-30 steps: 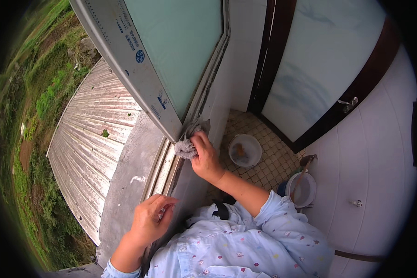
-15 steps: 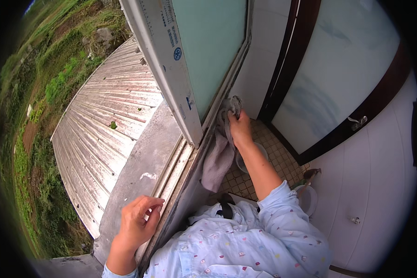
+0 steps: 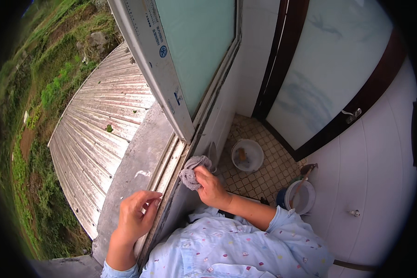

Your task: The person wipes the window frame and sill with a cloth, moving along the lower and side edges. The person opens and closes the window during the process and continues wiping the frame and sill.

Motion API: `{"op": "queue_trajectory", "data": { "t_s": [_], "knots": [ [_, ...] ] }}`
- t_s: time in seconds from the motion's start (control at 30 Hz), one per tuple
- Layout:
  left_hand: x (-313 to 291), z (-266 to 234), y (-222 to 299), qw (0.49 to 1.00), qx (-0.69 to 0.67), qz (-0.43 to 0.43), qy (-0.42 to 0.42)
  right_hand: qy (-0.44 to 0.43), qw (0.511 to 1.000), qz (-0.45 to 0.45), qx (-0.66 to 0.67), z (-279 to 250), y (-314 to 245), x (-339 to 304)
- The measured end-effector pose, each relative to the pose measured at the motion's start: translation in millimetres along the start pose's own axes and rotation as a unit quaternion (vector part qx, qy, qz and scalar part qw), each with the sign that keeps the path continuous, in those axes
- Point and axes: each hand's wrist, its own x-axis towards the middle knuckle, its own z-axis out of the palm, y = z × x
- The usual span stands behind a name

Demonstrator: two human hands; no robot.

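Right hand [image 3: 213,190]: fingers closed firmly round a wadded cloth
Grey cloth [image 3: 190,175]: bunched, soft and nubby, at the right edge of the grooved window track [image 3: 170,157], just near of the sash corner
Left hand [image 3: 135,214]: fingers loosely curled, a small gap at the thumb, nothing seen in its hold; at the track's near part, though I cannot tell if it touches
Window sash [image 3: 164,74]: straight pale frame round a smooth greenish pane, far of the cloth
Outside, left: rough concrete ledge [image 3: 129,171], then a ribbed, weathered roof [image 3: 102,125]
Floor, right: patterned tiles [image 3: 245,184] under 2 round vessels, a white basin [image 3: 262,160] and a pale bucket [image 3: 313,200]
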Motion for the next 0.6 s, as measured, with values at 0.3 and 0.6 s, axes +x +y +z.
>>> {"op": "queue_trajectory", "data": {
  "t_s": [0.3,0.6],
  "knots": [
    [-10,10,-8,0.999,-0.025,0.031,0.012,-0.043,0.963,0.126,0.235,-31,-16,8],
    [-12,28,-17,0.930,-0.333,-0.024,-0.154,-0.160,0.920,0.037,0.354,-33,-74,26]
  ]
}}
